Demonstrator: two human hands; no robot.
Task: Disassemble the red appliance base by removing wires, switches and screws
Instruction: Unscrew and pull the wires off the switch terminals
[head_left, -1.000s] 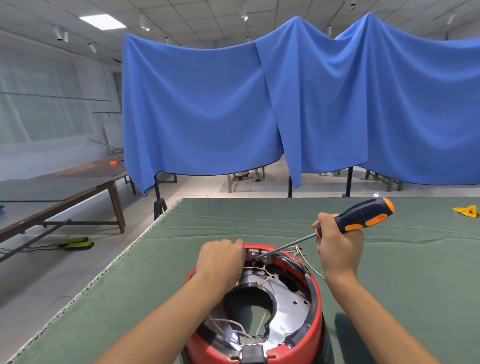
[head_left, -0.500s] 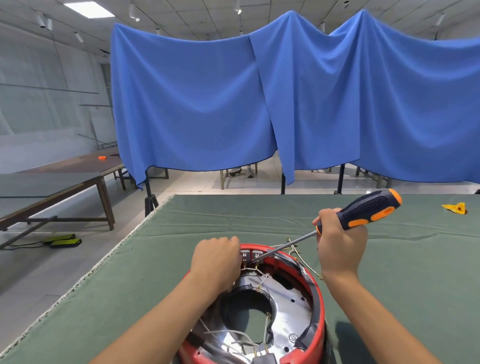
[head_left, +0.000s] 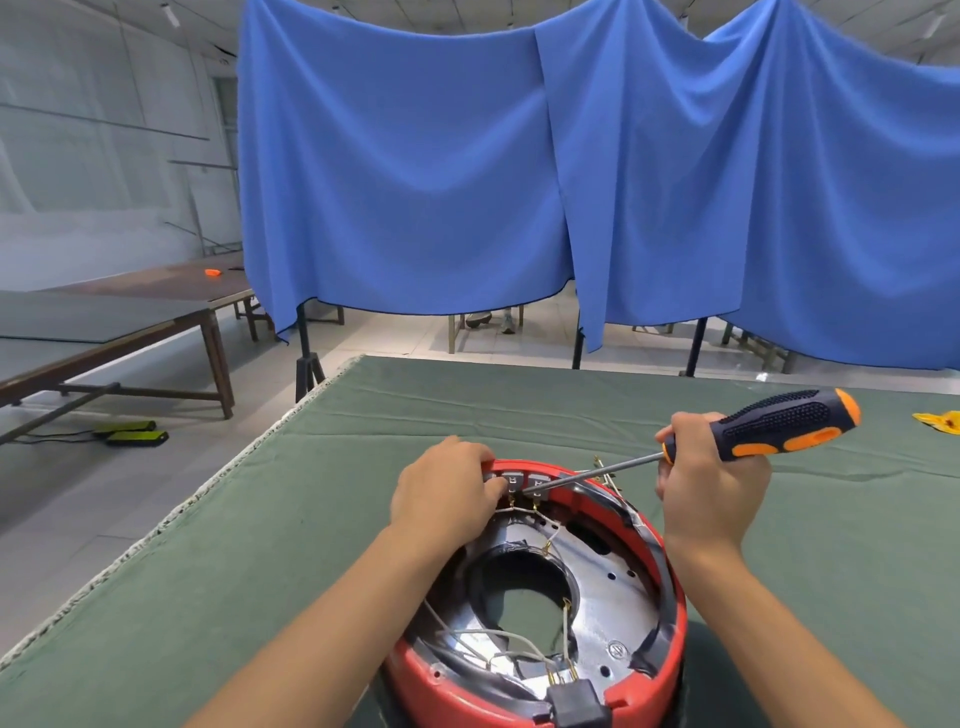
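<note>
Now right hand (head_left: 711, 493) grips ribbed rubber screwdriver (head_left: 779, 425); left hand (head_left: 447, 488) fingers pinch round red base (head_left: 670, 649) rim.

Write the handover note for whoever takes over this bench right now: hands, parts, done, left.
Left hand: grips the far rim of the round red plastic appliance base, steadying it on the green cloth-covered table.
Right hand: holds the black-and-orange-handled screwdriver, tip set at the grey switch blocks on the far inner rim.
Done: nothing removed is visible on the table, apart from loose wire ends beyond the far rim.
Left: switches still seated, thin white wires still run to the black connector at the near edge; I cannot make out individual screws.
</note>
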